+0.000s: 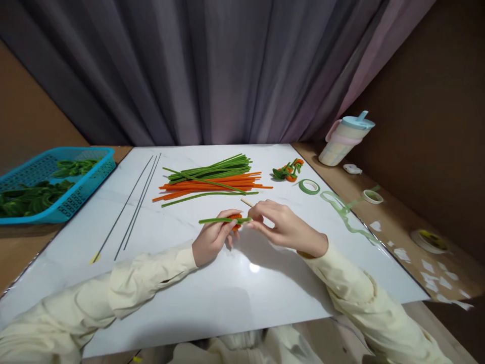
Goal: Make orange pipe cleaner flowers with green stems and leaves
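Observation:
My left hand [214,236] is closed round a small orange pipe-cleaner piece [235,218] with a green pipe cleaner [217,220] sticking out to the left. My right hand [283,225] pinches the other end of the green strand, and a thin wooden stick [247,202] pokes out above its fingers. Both hands hover just over the white board [235,283]. Behind them lies a pile of green and orange pipe cleaners [212,179].
A blue basket [81,189] of green shapes stands at the left. Thin dark wires [132,207] lie on the board. Finished orange-green pieces [288,171], a green tape roll [309,186], another roll [373,196], loose tape and a lidded cup [346,139] sit at the right.

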Demonstrator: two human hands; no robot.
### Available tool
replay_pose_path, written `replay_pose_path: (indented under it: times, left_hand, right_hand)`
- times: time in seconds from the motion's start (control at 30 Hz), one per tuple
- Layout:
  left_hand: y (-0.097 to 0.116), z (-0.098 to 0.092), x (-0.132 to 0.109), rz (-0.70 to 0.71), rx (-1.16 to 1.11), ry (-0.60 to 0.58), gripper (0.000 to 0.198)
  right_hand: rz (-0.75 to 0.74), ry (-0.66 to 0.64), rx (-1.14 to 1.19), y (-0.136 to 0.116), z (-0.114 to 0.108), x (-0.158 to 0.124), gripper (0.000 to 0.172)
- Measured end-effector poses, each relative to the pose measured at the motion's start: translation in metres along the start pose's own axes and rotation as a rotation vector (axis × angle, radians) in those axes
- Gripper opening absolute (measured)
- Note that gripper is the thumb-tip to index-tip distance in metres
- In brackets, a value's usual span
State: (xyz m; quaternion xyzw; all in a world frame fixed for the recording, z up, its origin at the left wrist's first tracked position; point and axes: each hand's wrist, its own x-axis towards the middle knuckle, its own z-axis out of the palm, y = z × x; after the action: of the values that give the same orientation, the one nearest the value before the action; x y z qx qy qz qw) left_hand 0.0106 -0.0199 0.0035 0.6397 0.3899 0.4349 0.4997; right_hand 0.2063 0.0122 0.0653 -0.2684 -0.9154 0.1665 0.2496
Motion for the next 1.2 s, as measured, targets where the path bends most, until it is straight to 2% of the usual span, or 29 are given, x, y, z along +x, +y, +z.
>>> replay_pose_path:
  times: [0.07, 0.17, 0.3, 0.37, 0.57, 0.63, 0.7, 0.77, 0.87, 1.03, 1.2]
  left_hand:
    - [0.004, 0.0, -0.001, 0.009, 0.06, -0.017, 0.03]
    - [0.008, 0.001, -0.003, 0.058, 0.13, -0.047, 0.028]
    - [0.005, 0.002, -0.004, 0.165, 0.176, -0.094, 0.027]
    - [0.0, 0.001, -0.004, 0.22, 0.206, -0.105, 0.026]
    - [-0.011, -0.002, -0.003, 0.412, 0.337, -0.116, 0.029]
    - [-0.012, -0.003, -0.003, 0.429, 0.339, -0.112, 0.028]
    - [-0.013, -0.003, -0.003, 0.45, 0.308, -0.1, 0.028]
    - [-0.013, -0.002, -0.002, 0.464, 0.26, -0.091, 0.03]
    - [-0.013, -0.001, -0.003, 0.464, 0.213, -0.075, 0.031]
    - [-0.012, -0.001, -0.005, 0.454, 0.217, -0.048, 0.028]
    - [-0.009, -0.002, -0.005, 0.495, 0.3, -0.043, 0.025]
  right_hand:
    - [-0.017, -0.065, -0.069, -0.008, 0.0, 0.001, 0.026]
    - [0.067, -0.123, -0.118, -0.014, 0.003, 0.003, 0.029]
    - [0.285, -0.053, -0.065, -0.022, 0.006, 0.006, 0.033]
    - [0.337, -0.04, -0.05, -0.03, 0.009, 0.005, 0.032]
    - [0.297, -0.124, -0.13, -0.043, 0.024, 0.001, 0.022]
    - [0.248, -0.166, -0.051, -0.038, 0.018, 0.001, 0.019]
    - [0.199, -0.236, 0.146, -0.028, 0.004, 0.002, 0.016]
    - [0.251, -0.264, 0.305, -0.017, -0.012, 0.002, 0.016]
    - [0.434, -0.29, 0.479, -0.004, -0.024, 0.001, 0.018]
    - [0.56, -0.349, 0.63, -0.006, -0.01, 0.002, 0.02]
    - [0.609, -0.327, 0.606, -0.013, -0.001, 0.002, 0.025]
